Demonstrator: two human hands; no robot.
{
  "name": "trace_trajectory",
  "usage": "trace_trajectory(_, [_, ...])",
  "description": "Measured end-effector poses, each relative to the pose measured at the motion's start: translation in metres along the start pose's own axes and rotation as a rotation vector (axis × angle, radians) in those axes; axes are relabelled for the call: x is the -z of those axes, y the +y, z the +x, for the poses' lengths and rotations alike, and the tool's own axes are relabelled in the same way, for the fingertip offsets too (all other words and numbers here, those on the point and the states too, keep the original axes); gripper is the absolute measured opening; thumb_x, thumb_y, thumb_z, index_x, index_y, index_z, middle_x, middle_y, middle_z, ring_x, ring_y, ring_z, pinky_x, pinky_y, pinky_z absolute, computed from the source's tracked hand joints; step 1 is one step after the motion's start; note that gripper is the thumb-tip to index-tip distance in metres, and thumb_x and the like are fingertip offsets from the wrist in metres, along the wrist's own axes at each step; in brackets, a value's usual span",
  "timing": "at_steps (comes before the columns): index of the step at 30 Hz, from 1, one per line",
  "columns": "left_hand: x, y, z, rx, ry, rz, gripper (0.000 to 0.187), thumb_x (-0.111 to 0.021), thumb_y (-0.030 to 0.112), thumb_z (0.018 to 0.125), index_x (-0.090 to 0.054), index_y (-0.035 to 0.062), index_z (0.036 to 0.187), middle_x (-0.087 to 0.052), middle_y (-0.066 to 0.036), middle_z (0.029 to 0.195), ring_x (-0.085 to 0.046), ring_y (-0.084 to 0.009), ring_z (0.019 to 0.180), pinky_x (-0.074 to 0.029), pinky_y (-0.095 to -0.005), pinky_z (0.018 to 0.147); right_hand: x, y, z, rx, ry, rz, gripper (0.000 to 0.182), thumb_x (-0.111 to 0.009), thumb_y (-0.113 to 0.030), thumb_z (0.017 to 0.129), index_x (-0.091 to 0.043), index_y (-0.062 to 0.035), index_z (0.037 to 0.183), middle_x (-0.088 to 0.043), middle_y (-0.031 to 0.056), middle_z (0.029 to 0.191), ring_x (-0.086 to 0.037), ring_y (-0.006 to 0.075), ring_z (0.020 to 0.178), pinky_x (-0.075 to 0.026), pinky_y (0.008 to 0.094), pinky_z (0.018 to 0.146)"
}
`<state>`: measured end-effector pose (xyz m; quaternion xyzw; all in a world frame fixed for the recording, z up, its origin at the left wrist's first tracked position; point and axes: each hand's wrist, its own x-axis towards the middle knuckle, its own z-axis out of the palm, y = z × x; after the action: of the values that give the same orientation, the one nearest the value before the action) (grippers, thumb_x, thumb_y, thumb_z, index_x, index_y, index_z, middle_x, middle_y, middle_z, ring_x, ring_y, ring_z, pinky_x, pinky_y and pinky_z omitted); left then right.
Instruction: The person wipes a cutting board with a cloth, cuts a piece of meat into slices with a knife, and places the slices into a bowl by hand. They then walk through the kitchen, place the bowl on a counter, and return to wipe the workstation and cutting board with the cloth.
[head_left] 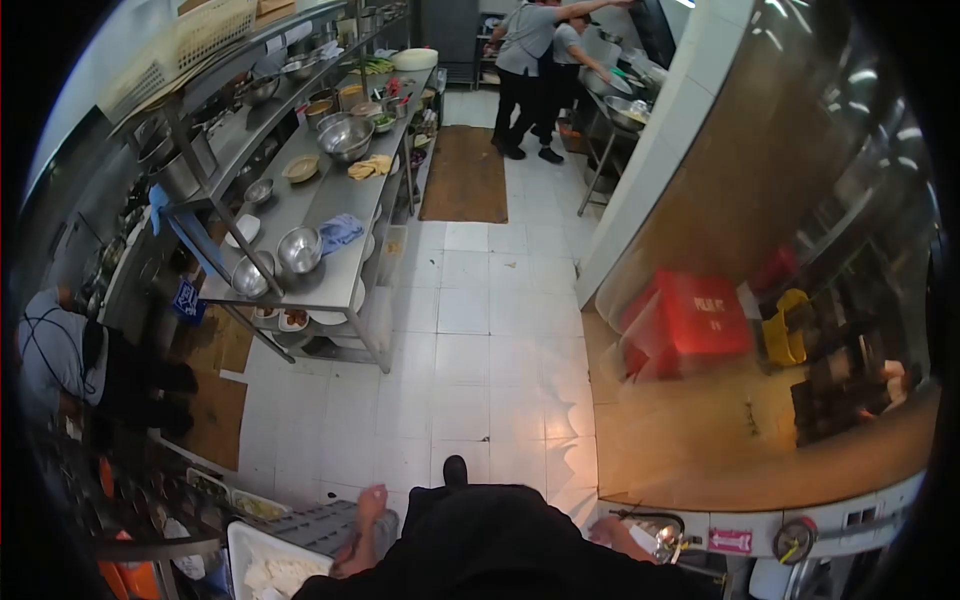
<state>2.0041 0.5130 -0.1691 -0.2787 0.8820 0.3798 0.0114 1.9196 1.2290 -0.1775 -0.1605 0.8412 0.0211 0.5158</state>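
Observation:
My left hand [371,502] hangs low in front of my body, beside a grey crate [305,525]. It looks empty, its fingers small and bunched in the view. A white tub [236,560] with pale food in it stands left of that forearm. On the other side, my right hand [612,535] is down by my hip, close to a shiny metal item [655,540] at the low tiled wall. My dark clothing and the angle partly hide its fingers, and I cannot tell whether it holds anything. One dark shoe [455,470] shows ahead on the tiles.
A steel worktable [335,280] with metal bowls [300,250] and cloths runs along the left. Two people [535,60] stand at the far counter; another person [65,350] is at left. Brown mats [465,175] lie on white tiles. Right, a red box [690,325] shows behind a clear panel.

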Motion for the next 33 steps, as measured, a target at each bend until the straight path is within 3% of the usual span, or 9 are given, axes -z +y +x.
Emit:
trace_trajectory(2, [0.063,0.08,0.083,0.12,-0.074,-0.064,0.036,-0.07,0.03,0.098,-0.077,0.0058,0.123,-0.078,-0.021,0.109,-0.075,-0.0392,0.104,-0.059,-0.0445,0.094,-0.01,-0.011,-0.045,0.055,0.07,-0.061,0.033,-0.062,-0.044,0.097,-0.074,-0.0152,0.106,-0.077,0.0163,0.11,-0.072,0.0289,0.11,-0.058,0.0489,0.09])
trace_trajectory(17, [0.054,0.3,0.383,-0.1,-0.098,-0.216,0.037,-0.067,0.019,0.1,-0.07,0.0104,0.135,-0.061,-0.024,0.143,-0.066,-0.0367,0.121,-0.06,-0.0418,0.095,0.258,0.072,0.229,-0.122,-0.382,1.763,0.042,-0.052,-0.049,0.1,-0.07,-0.0143,0.117,-0.077,0.0163,0.11,-0.072,0.031,0.111,-0.058,0.0506,0.086])
trace_trajectory(19, [0.049,0.316,0.413,-0.2,-0.04,-0.155,0.038,-0.067,0.021,0.1,-0.068,0.0122,0.138,-0.059,-0.025,0.146,-0.067,-0.0363,0.118,-0.058,-0.0439,0.099,0.38,0.132,0.267,-0.155,-0.128,1.755,0.042,-0.056,-0.054,0.098,-0.073,-0.0154,0.101,-0.068,0.0135,0.09,-0.067,0.03,0.079,-0.054,0.049,0.063])
trace_trajectory(20, [0.045,0.321,0.422,-0.304,-0.012,-0.088,0.04,-0.067,0.023,0.101,-0.067,0.014,0.14,-0.056,-0.026,0.149,-0.069,-0.036,0.115,-0.056,-0.0461,0.102,0.458,0.141,0.277,-0.276,0.002,1.576,0.048,-0.052,-0.047,0.104,-0.057,-0.0157,0.139,-0.072,0.0167,0.102,-0.068,0.04,0.07,-0.054,0.0577,0.057])
trace_trajectory(21, [0.062,0.341,0.438,-0.273,-0.047,-0.057,0.043,-0.066,0.025,0.101,-0.065,0.0146,0.143,-0.054,-0.027,0.151,-0.068,-0.0375,0.118,-0.05,-0.0481,0.11,0.506,0.187,0.31,-0.139,-0.255,1.816,0.05,-0.053,-0.05,0.102,-0.057,-0.0158,0.139,-0.07,0.0151,0.096,-0.068,0.0389,0.071,-0.055,0.0558,0.056])
trace_trajectory(22, [0.083,0.368,0.453,-0.213,-0.043,-0.127,0.043,-0.066,0.025,0.101,-0.066,0.015,0.143,-0.055,-0.027,0.152,-0.068,-0.0375,0.12,-0.05,-0.0471,0.11,0.571,0.191,0.316,-0.133,0.114,1.396,0.051,-0.049,-0.052,0.103,-0.062,-0.0102,0.131,-0.069,0.0123,0.095,-0.066,0.032,0.066,-0.053,0.0517,0.053])
trace_trajectory(24, [0.122,0.397,0.506,-0.224,0.057,-0.176,0.042,-0.067,0.024,0.101,-0.067,0.0145,0.142,-0.057,-0.025,0.15,-0.068,-0.0361,0.12,-0.051,-0.0455,0.107,0.692,0.146,0.291,-0.154,0.592,1.74,0.014,-0.057,-0.021,0.103,-0.069,-0.0139,0.107,-0.062,0.0032,0.084,-0.053,0.0187,0.057,-0.045,0.0346,0.047])
trace_trajectory(26, [0.153,0.401,0.573,-0.368,0.287,-0.113,0.041,-0.068,0.023,0.1,-0.068,0.0118,0.139,-0.062,-0.022,0.145,-0.07,-0.0333,0.11,-0.054,-0.0439,0.1,0.797,0.097,0.286,0.083,0.791,1.258,0.029,-0.066,-0.006,0.096,-0.072,-0.0056,0.124,-0.067,0.003,0.086,-0.062,0.0159,0.067,-0.05,0.0318,0.053])
trace_trajectory(33, [0.301,0.284,0.84,0.006,0.733,-0.438,0.045,-0.069,0.025,0.101,-0.065,0.0055,0.141,-0.076,-0.013,0.119,-0.074,-0.026,0.1,-0.057,-0.0368,0.09,0.907,-0.056,0.288,0.22,0.777,0.932,0.038,-0.069,-0.011,0.098,-0.07,-0.0072,0.136,-0.07,0.0046,0.088,-0.07,0.0134,0.073,-0.056,0.0292,0.062])
